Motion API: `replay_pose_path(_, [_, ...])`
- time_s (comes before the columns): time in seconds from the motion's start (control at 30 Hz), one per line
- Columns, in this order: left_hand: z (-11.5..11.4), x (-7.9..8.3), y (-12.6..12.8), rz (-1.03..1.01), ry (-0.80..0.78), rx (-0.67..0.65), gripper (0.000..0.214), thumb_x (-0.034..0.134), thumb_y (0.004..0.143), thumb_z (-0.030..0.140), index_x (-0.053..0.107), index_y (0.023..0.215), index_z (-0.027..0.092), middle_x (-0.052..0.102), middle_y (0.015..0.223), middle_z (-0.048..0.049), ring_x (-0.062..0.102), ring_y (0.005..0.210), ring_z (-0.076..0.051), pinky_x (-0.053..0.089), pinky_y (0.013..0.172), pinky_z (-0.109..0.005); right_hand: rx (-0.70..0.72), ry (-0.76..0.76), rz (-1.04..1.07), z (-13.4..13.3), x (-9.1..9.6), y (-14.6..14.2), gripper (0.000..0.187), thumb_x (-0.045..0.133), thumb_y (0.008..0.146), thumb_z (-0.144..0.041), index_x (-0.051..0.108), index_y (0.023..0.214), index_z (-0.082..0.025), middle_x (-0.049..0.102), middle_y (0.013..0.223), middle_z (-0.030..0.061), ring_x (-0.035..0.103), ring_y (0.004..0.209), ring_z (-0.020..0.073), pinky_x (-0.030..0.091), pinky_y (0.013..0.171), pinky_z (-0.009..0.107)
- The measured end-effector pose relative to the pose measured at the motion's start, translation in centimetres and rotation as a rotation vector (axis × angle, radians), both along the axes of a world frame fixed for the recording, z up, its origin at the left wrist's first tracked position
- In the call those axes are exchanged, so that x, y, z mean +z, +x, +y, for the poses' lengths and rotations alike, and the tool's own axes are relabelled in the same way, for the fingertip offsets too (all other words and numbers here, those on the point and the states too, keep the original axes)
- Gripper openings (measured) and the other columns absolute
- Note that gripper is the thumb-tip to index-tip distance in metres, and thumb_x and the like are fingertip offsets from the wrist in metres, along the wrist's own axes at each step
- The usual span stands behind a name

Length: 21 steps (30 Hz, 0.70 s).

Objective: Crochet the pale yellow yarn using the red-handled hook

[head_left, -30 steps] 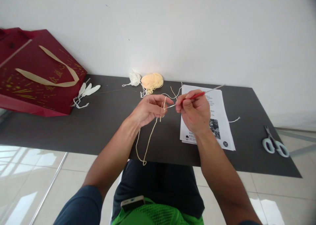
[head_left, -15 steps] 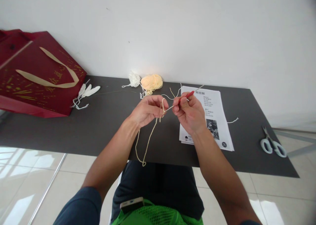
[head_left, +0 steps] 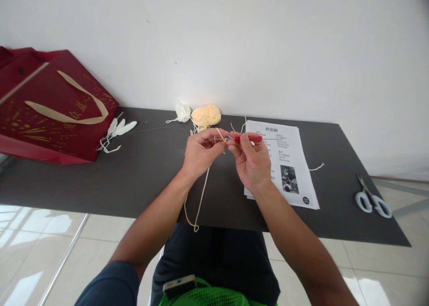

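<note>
My left hand (head_left: 204, 151) is closed, pinching cream yarn (head_left: 203, 189) between thumb and fingers. A strand of it passes over the index finger, and the rest hangs in a long loop past the table's front edge. In my right hand (head_left: 253, 160) is a crochet hook (head_left: 250, 138) with a red handle, held level in a closed grip. Its thin metal shaft points left and crosses the yarn at my left fingertips. The two hands are almost touching. Exactly how the yarn lies on the hook is too small to tell.
Cream yarn (head_left: 206, 115) and white yarn (head_left: 183, 112) balls sit by the wall. Printed sheets (head_left: 303, 180) lie under my right hand. Scissors (head_left: 372, 198) rest at the right. White crocheted pieces (head_left: 122, 128) lie beside a red paper bag (head_left: 50, 118) on the dark table (head_left: 100, 185).
My right hand has turned the crochet hook from slanted to level. The hook's tip has moved further left, across the yarn at my left fingers. The view has shifted slightly.
</note>
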<state>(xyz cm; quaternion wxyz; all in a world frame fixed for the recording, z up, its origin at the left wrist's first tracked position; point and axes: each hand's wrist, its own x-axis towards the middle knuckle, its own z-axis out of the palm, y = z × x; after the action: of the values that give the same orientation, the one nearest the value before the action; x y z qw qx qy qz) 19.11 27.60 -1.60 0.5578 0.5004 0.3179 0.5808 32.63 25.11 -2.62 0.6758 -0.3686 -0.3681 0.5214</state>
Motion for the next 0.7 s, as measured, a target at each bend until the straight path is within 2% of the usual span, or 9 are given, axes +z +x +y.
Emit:
replay_pose_path(0.13, [0.1,-0.1,0.2,0.075,0.064,0.047,0.040,0.078,0.074,0.010,0.080,0.112,0.021,0.070,0.076,0.0017,0.062,0.067,-0.009,0.051,0.064,-0.022,0.023,0.007,0.067,-0.3,0.3,-0.3,0.015,0.075,0.093,-0.041,0.069,0.096,-0.027,0.083,0.101,-0.0034,0.079,0.078,0.0094,0.068,0.075,0.022])
replay_pose_path(0.3, [0.3,-0.9,0.2,0.121,0.119,0.043,0.048,0.075,0.078,0.012,0.074,0.125,0.020,0.067,0.077,0.0025,0.061,0.069,-0.009,0.053,0.068,-0.023,0.015,0.034,0.062,-0.5,0.5,-0.4,0.015,0.078,0.091,-0.039,0.073,0.099,-0.028,0.083,0.098,-0.0026,0.077,0.076,0.0112,0.061,0.064,0.024])
replay_pose_path(0.5, [0.1,-1.0,0.2,0.137,0.190,0.112,0.044,0.071,0.079,0.009,0.074,0.122,0.021,0.063,0.079,0.0030,0.058,0.070,-0.008,0.052,0.069,-0.023,-0.069,0.073,-0.012,-0.4,0.0,-0.6,0.010,0.080,0.089,-0.034,0.076,0.094,-0.027,0.082,0.092,-0.0024,0.076,0.077,0.0130,0.063,0.074,0.029])
replay_pose_path(0.7, [-0.3,0.0,0.2,0.072,0.112,0.067,0.048,0.074,0.071,0.007,0.073,0.117,0.021,0.064,0.082,0.0021,0.059,0.073,-0.010,0.051,0.069,-0.023,-0.005,0.006,0.121,-0.3,0.1,-0.7,0.016,0.082,0.086,-0.040,0.075,0.092,-0.027,0.082,0.093,-0.0032,0.076,0.078,0.0119,0.066,0.077,0.029])
